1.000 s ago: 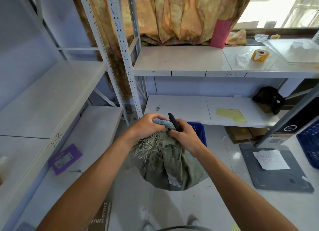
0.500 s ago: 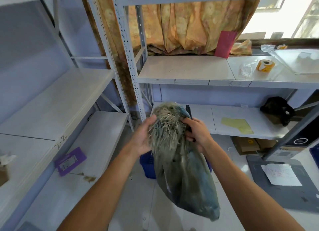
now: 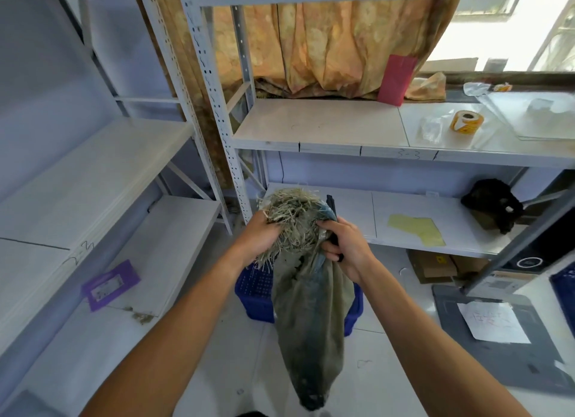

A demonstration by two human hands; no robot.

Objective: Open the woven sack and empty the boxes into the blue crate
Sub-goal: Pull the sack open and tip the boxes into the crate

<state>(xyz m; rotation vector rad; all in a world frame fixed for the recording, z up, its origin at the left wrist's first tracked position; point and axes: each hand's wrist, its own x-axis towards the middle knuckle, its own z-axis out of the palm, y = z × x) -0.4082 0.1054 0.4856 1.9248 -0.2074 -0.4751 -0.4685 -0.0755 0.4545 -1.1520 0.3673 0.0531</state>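
Observation:
A grey-green woven sack [image 3: 311, 317] hangs in front of me, its frayed, stringy mouth [image 3: 294, 223] bunched at the top. My left hand [image 3: 261, 239] grips the frayed mouth from the left. My right hand [image 3: 345, 248] grips the sack's neck from the right and also holds a thin black tool [image 3: 331, 205] that sticks up. The blue crate [image 3: 255, 292] stands on the floor behind the sack, mostly hidden by it. No boxes show; the sack's contents are hidden.
White metal shelving [image 3: 326, 127] runs ahead and along the left. A purple card [image 3: 110, 284] lies on the lower left shelf. A tape roll [image 3: 466, 121], a yellow sheet [image 3: 417, 230] and a black object [image 3: 491, 205] sit on the shelves. Cardboard boxes [image 3: 435, 265] and a grey mat [image 3: 497, 339] are at right.
The sack has been lifted from a heap low in front of me to hang full length. My hands rose with it and stay at its mouth. The view tilted up.

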